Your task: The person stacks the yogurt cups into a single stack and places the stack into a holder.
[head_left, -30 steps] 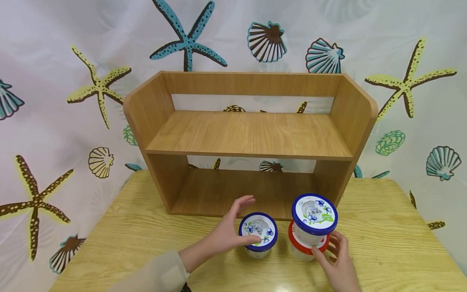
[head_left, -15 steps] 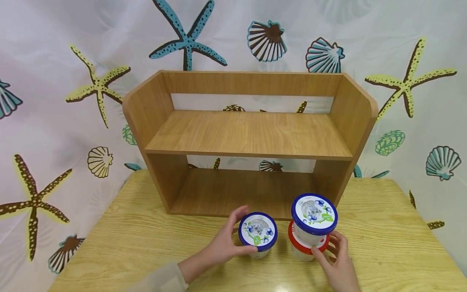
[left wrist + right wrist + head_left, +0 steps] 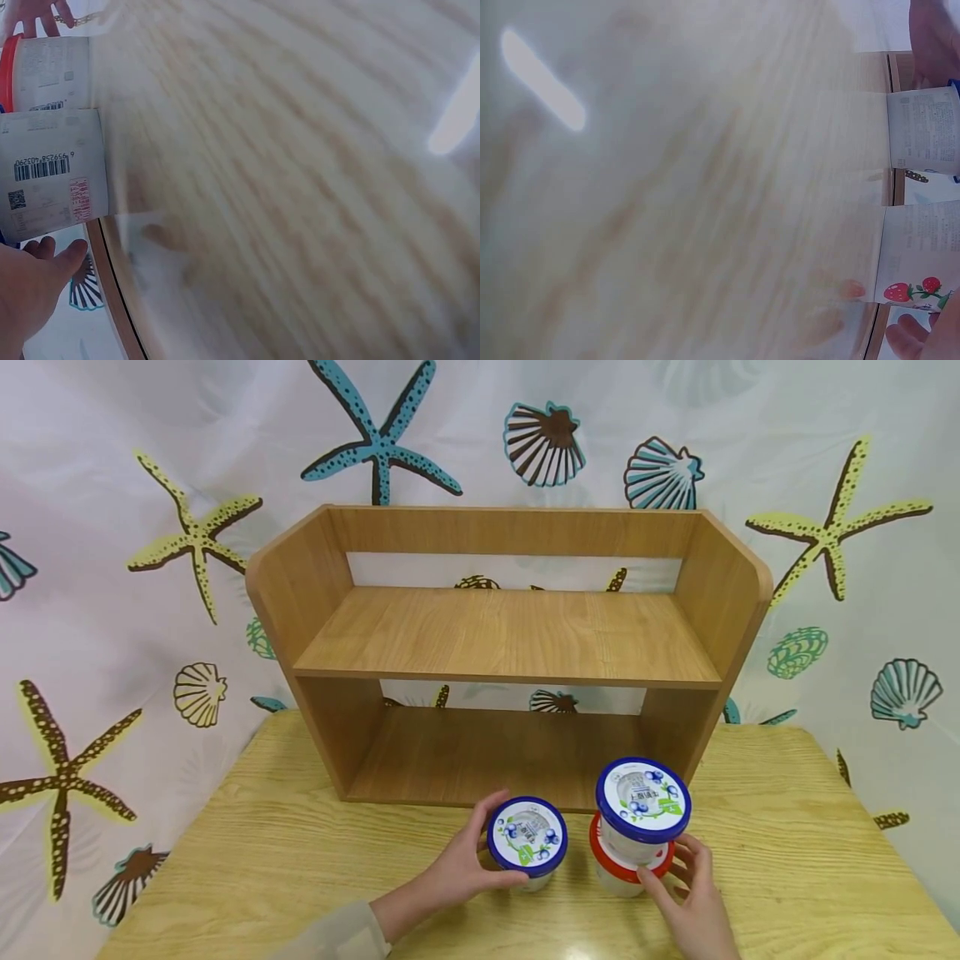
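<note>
My left hand [image 3: 459, 870] grips a white tub with a blue lid [image 3: 527, 835], thumb at its near rim and fingers on its far left side. Blueberries are printed on that lid; in the left wrist view a barcode shows on the tub's wall [image 3: 52, 180]. To its right stands a red-lidded tub [image 3: 617, 881], strawberries printed on its side [image 3: 922, 247]. A second blue-lidded tub [image 3: 643, 799] is stacked on top of it, hiding most of the red lid. My right hand [image 3: 696, 897] holds the red-lidded tub from the right, thumb in front.
A two-tier wooden shelf [image 3: 510, 635] stands on the wooden table [image 3: 780, 843] right behind the tubs. Behind it hangs a white curtain [image 3: 450, 410] printed with starfish and shells.
My left hand has closed in on the single blue-lidded tub, its fingers and thumb drawing in around it. The right hand and the stacked tubs stay put. The head view shifts slightly.
</note>
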The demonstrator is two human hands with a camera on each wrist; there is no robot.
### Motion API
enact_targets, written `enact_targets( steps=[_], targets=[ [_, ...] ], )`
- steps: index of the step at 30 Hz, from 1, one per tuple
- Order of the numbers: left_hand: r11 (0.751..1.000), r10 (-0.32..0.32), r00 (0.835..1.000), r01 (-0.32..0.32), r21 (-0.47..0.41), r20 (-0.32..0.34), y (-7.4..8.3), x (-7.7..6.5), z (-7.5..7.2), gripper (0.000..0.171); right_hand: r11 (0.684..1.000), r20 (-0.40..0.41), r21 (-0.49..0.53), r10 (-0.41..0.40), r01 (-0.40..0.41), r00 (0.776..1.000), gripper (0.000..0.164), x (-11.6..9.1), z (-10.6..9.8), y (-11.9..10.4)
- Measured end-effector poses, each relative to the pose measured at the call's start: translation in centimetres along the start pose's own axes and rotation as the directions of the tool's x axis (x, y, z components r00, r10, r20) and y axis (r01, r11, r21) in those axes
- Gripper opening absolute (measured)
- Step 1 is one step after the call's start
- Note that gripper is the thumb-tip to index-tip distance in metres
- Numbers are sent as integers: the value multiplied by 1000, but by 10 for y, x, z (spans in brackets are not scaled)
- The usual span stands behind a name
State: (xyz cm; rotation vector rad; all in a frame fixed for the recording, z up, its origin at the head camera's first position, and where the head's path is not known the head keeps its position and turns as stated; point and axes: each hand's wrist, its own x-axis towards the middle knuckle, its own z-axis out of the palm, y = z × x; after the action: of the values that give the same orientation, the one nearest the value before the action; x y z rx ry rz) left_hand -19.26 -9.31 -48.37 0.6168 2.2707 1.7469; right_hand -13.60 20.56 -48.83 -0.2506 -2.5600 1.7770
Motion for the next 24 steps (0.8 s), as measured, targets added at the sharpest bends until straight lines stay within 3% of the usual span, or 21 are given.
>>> enact_targets(
  steps=[15, 24],
  targets=[
    [996, -86, 996, 86, -39, 7, -3, 2, 4, 103, 1000, -2, -8, -3, 3, 1000, 80, 0, 1, -1],
    [996, -71, 997, 71, -49, 15, -7, 4, 4, 103, 1000, 7, -16, 21, -20, 1000, 83, 3, 0, 2]
  ],
)
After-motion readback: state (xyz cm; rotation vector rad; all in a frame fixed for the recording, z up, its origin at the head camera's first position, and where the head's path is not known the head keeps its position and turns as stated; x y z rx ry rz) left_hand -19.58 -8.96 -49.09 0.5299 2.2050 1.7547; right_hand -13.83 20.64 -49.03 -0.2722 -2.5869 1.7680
